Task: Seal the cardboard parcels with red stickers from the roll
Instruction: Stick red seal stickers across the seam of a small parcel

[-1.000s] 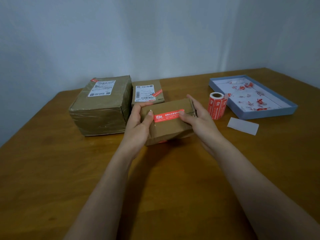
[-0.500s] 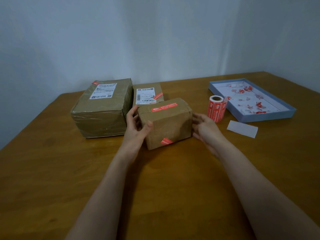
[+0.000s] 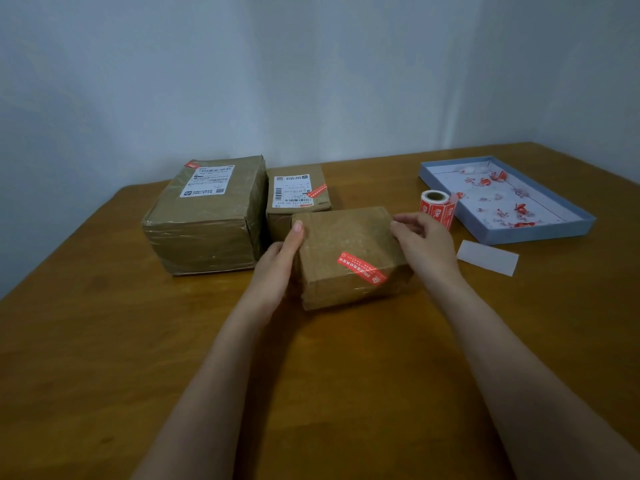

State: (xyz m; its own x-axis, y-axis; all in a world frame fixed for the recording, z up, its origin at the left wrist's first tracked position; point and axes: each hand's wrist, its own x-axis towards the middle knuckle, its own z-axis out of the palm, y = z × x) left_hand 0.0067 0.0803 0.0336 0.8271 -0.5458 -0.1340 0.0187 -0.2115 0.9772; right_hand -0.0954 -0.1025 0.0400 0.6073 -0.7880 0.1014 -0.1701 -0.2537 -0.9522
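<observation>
Parcels, 3 of them, sit on a wooden table (image 3: 104, 341) against a pale wall. Largest parcel (image 3: 207, 220) at far left, taped over, white shipping label on top, small red sticker at its far corner. Middle parcel (image 3: 341, 251) is nearest the person, plain top face up, with 1 red sticker (image 3: 360, 268) folded over its near top edge onto the front face. Left hand (image 3: 277, 268) holds its left side, thumb laid on the top corner, other fingers hidden behind the box so their spread cannot be told. Right hand (image 3: 424, 240) rests at the right top edge, fingers loosely curled and close together; whether they grip the box cannot be told. Smallest parcel (image 3: 298, 195) stands just behind, between the other 2, bearing a label and a red sticker. Blue tray (image 3: 540, 233) at far right holds red and white scraps. Sticker roll (image 3: 437, 207) stands upright just left of the tray. White backing strip (image 3: 487, 257) lies flat near the tray.
</observation>
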